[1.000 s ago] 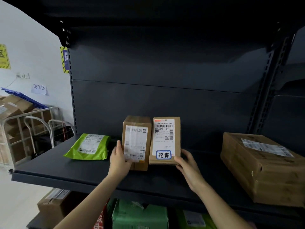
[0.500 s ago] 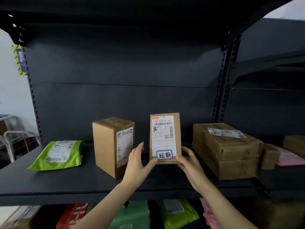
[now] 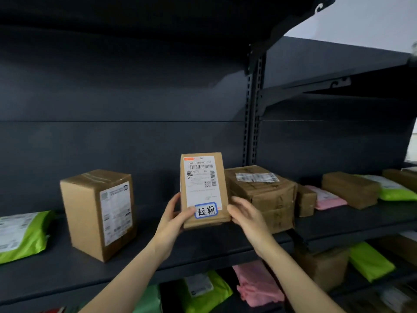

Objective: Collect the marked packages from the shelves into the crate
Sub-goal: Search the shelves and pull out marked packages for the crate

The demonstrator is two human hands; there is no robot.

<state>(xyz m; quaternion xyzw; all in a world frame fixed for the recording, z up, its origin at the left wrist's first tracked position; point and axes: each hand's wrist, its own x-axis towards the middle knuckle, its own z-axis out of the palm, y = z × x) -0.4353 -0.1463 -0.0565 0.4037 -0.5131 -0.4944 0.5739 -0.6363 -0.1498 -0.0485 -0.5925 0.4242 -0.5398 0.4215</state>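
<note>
A small upright cardboard package (image 3: 204, 177) with a white shipping label and a blue-bordered handwritten sticker is held just above the dark shelf (image 3: 180, 251). My left hand (image 3: 173, 222) grips its lower left edge, thumb on the front by the sticker. My right hand (image 3: 246, 216) holds its lower right edge, fingers curled behind it. No crate is in view.
A taller cardboard box (image 3: 99, 213) stands to the left, a green mailer bag (image 3: 20, 236) at far left. A wide taped box (image 3: 264, 195) lies right behind the held package. More boxes, pink and green bags fill the right shelf and the shelf below.
My left hand left the taller box and took the marked package's left edge. Both hands have lifted the package off the shelf and toward me. The view has swung right.
</note>
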